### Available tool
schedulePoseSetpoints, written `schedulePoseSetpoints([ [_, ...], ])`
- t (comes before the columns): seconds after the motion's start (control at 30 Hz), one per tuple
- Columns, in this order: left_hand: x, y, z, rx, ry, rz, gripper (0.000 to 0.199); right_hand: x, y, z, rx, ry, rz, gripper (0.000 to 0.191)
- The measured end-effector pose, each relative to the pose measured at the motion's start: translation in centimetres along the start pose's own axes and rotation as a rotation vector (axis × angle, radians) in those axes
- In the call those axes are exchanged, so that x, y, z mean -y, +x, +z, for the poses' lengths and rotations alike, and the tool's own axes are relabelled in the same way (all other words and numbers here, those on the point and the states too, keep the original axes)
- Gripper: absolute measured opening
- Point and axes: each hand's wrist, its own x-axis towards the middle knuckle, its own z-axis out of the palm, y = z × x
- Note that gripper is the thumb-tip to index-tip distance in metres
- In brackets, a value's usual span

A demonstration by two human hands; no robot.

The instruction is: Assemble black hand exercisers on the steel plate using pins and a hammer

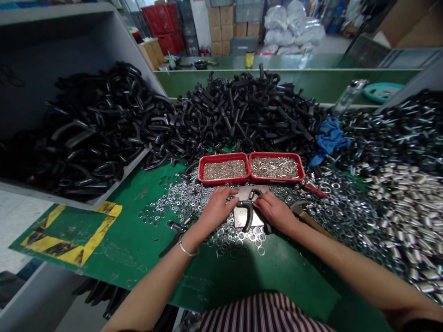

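Note:
My left hand (216,211) and my right hand (275,212) meet over a steel plate (244,217) on the green mat. A black U-shaped shackle (248,216) stands on the plate between them. My right fingertips press on its upper end. My left fingertips reach the plate's upper edge beside the shackle, and whatever they pinch is hidden. Loose steel washers (183,203) spread around both hands. A second black shackle (174,235) lies left of my left wrist. A wooden-handled hammer (306,216) lies near my right hand.
Two red trays (224,169) of small metal parts stand above my hands, backed by a large heap of black shackles (235,110). More lie in a grey bin (86,129). Silver sleeves (404,221) cover the right side, beside a blue cloth (328,136).

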Motion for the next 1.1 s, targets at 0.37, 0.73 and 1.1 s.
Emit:
schedulePoseSetpoints([
  [0.37, 4.4, 11.9, -2.5, 0.095, 0.440, -0.136, 0.017, -4.6, -13.0, -7.3, -0.042, -0.184, 0.288, 0.025],
  [0.73, 5.3, 10.9, -1.1, -0.111, 0.393, -0.086, 0.022, -4.7, -12.9, -9.4, 0.018, 0.040, 0.448, 0.026],
  [1.1, 6.5, 11.0, -0.9, -0.322, 0.123, -0.024, 0.019, 3.9, -4.4, -9.9, 0.200, 0.479, 0.468, 0.047],
])
